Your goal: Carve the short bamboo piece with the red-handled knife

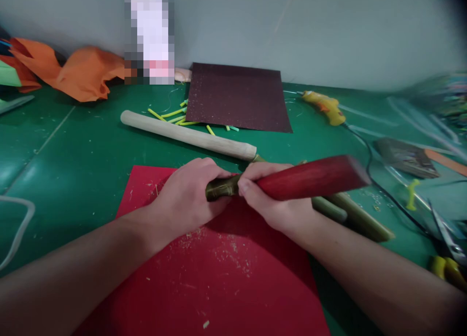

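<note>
Over a red board (215, 277) strewn with fine shavings, my left hand (189, 192) is closed around a short dark-green bamboo piece (221, 187), whose near end points left. My right hand (273, 200) grips a tool by its thick red wooden handle (314, 178), which sticks out to the right. The tool's working end is hidden behind my fingers, so its kind does not show. My right thumb is up against the bamboo piece. Just beyond my hands lies a pale wooden stick (189, 135). More green bamboo pieces (361, 217) lie partly behind my right hand.
A dark brown sheet (237, 100) lies by the wall over thin yellow-green sticks (175, 118). To the right are a yellow glue gun (324, 107) with its black cord, a dark block (406, 156) and scissors (447, 234). Crumpled orange material (87, 73) lies back left.
</note>
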The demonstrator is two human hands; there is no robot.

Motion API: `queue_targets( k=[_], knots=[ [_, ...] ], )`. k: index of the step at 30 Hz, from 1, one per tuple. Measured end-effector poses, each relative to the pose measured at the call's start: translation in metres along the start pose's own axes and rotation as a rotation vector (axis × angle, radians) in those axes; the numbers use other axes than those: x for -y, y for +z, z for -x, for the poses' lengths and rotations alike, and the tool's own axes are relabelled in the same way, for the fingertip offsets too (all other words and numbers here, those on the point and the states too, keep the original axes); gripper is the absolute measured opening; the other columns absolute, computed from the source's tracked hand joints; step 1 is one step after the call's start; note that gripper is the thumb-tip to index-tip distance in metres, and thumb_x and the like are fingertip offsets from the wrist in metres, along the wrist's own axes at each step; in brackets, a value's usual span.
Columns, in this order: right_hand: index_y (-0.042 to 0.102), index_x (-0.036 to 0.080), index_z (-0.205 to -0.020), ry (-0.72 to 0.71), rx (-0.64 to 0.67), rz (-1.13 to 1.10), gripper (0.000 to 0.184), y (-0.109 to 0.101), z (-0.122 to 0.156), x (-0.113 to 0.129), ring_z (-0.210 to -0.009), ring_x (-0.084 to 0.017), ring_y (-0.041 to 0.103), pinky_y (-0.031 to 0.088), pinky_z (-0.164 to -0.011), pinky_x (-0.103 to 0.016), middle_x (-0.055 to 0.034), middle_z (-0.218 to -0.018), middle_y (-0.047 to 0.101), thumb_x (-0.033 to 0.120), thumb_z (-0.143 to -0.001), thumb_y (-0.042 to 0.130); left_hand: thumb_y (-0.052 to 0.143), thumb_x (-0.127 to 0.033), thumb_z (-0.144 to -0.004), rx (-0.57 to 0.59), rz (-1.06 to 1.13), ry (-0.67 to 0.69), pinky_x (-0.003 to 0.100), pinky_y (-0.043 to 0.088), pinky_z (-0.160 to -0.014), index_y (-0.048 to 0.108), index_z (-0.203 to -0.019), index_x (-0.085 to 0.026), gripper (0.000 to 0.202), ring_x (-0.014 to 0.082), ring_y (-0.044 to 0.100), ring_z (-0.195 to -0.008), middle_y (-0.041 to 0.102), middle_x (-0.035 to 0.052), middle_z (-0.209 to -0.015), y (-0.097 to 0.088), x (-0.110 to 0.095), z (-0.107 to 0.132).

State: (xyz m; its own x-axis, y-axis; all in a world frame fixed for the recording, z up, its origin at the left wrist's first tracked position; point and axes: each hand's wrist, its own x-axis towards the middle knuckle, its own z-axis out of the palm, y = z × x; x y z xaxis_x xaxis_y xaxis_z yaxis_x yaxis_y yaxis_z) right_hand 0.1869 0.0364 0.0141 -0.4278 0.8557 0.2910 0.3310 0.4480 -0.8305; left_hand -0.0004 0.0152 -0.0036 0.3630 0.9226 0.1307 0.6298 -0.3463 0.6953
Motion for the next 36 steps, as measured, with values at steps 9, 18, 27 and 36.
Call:
queue_targets(
  k=[9,18,27,36],
  knots=[
    [0.06,0.023,-0.062,0.051,-0.09,-0.072,0.021,0.0016,-0.0009,-0.0047,-0.052,-0.011,0.054,0.045,-0.051,-0.026,0.0032,-0.056,0.058,0.022,-0.083,0.062,0.063,-0.03,-0.086,-0.016,-0.023,0.005,0.033,0.037,-0.064,0.069,-0.088,-0.021,0.011,0.0185,0.053,-0.077,0.061,0.0023,-0.08,0.0013,-0.0005,-0.0002],
    [0.061,0.023,-0.063,0.06,-0.081,-0.048,0.018,0.002,-0.0008,-0.0063,-0.055,-0.013,0.059,0.049,-0.054,-0.026,0.002,-0.059,0.063,0.026,-0.081,0.065,0.063,-0.03,-0.088,-0.012,-0.034,0.017,0.031,0.036,-0.063,0.067,-0.086,-0.021,0.01,0.0173,0.053,-0.075,0.06,0.0018,-0.079,-0.0001,-0.0007,0.0008],
    [0.057,0.022,-0.058,-0.003,0.006,0.008,0.022,-0.0004,-0.0025,-0.0013,-0.05,-0.011,0.054,0.044,-0.051,-0.025,0.0026,-0.055,0.06,0.022,-0.079,0.061,0.064,-0.036,-0.089,-0.004,-0.039,0.023,0.032,0.039,-0.065,0.07,-0.095,-0.021,0.018,0.0188,0.056,-0.079,0.063,0.0032,-0.084,0.0005,0.0009,0.0004],
    [0.06,0.025,-0.061,0.09,-0.112,-0.078,0.02,0.0024,-0.0016,-0.0045,-0.051,-0.013,0.054,0.046,-0.051,-0.027,0.0021,-0.055,0.059,0.027,-0.08,0.065,0.062,-0.033,-0.09,-0.006,-0.06,0.019,0.033,0.037,-0.065,0.068,-0.088,-0.021,0.013,0.0182,0.053,-0.076,0.062,0.0024,-0.08,0.001,-0.0001,0.0007]
  ],
)
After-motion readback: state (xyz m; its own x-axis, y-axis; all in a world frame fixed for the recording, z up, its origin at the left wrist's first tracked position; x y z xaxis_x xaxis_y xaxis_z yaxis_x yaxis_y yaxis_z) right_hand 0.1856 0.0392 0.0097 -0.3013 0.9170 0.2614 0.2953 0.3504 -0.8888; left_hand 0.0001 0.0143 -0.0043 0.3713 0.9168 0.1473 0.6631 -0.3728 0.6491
